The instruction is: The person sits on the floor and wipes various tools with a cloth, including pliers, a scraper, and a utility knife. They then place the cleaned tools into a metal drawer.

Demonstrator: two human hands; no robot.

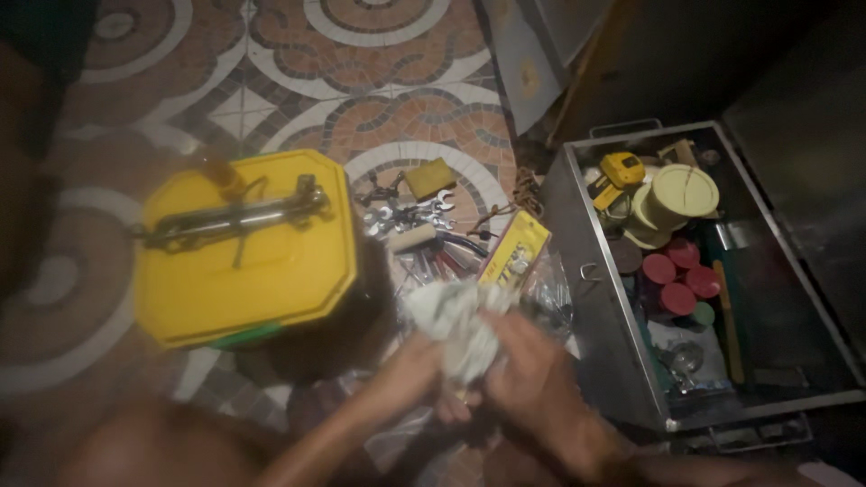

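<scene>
Crumpled pale cloth [456,325] low at centre, gripped between left hand [410,374] and right hand [532,379], both closed on it, yellow lidded container [244,248] just left, spanners [410,216] on patterned tile floor [379,72] behind, open metal toolbox [613,361] right, red caps [672,280] inside

Head view, looking down along your own body. Your left hand [410,374] and right hand [532,379] are bare: no gloves, and no rings or bands can be made out in the dim, blurred light. Both forearms rise from the lower edge of the picture with no sleeve, cuff or watch on them. A bare knee or thigh, out of focus, fills the lower left corner; no garment shows on it.
</scene>
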